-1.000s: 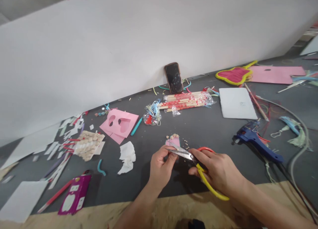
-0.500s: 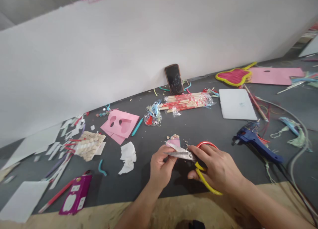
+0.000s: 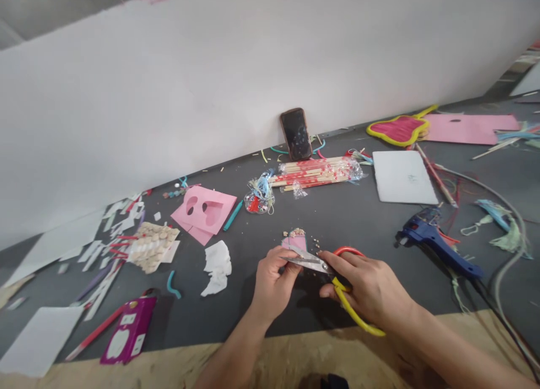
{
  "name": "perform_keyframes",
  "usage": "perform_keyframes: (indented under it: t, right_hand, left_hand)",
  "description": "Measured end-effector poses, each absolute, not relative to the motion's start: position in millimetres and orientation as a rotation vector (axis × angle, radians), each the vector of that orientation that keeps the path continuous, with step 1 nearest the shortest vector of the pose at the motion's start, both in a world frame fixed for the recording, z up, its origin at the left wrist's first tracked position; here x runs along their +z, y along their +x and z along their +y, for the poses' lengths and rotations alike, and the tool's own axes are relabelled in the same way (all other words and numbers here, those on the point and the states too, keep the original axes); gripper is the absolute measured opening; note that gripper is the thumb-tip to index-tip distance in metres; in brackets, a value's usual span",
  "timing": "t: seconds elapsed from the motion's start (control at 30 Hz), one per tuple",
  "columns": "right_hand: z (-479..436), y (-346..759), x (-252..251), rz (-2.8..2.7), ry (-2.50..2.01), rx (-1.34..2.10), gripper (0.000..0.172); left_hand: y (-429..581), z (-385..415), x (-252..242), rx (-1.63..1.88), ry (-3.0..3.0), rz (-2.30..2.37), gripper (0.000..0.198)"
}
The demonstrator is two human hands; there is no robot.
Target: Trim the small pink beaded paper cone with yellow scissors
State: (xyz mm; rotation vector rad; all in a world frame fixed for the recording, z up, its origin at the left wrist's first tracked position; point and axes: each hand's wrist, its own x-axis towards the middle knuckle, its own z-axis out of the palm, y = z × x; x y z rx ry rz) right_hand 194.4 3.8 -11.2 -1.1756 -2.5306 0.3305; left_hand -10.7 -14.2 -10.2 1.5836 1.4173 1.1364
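My right hand (image 3: 371, 285) grips a pair of scissors (image 3: 311, 261) by its red and yellow handles, the blades pointing left and slightly apart. The fingers of my left hand (image 3: 272, 282) are pinched together at the blade tips. Whatever they hold is too small and covered to make out. Just beyond the blades lies a small pink piece (image 3: 297, 242) with a dark outline, partly hidden by the scissors. Small pale beads or bits (image 3: 297, 231) sit along its far edge, and a few more are scattered to its right.
A blue glue gun (image 3: 439, 243) with its cord lies at right, near a white card (image 3: 404, 176). Behind my hands are packed sticks (image 3: 316, 172) and a leaning phone (image 3: 296, 135). Pink cut paper (image 3: 205, 212), torn white paper (image 3: 217, 268) and a purple box (image 3: 129, 330) lie left.
The scissor blades have come slightly closer together, and the yellow handle has shifted a little down and right. My left hand stays almost where it was.
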Motion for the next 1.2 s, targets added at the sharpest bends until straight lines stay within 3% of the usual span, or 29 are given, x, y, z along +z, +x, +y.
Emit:
perform_keyframes:
  t: [0.4,0.67,1.2]
  right_hand:
    - [5.2,195.6,-9.3,-2.527,-1.2,0.258,0.051]
    - [3.9,193.0,-3.2,-2.529,-1.218,0.178,0.063]
    - [3.4,195.8,-9.1,-2.539,-1.188,0.293,0.05]
  left_hand:
    - [-5.2,-18.9,-11.6,1.208,1.546,1.538,0.013]
    - [-7.9,-17.7,-10.9,1.271,1.597,1.491,0.016]
    - [-6.0,-19.0,-16.7,1.21,1.545,1.522,0.015]
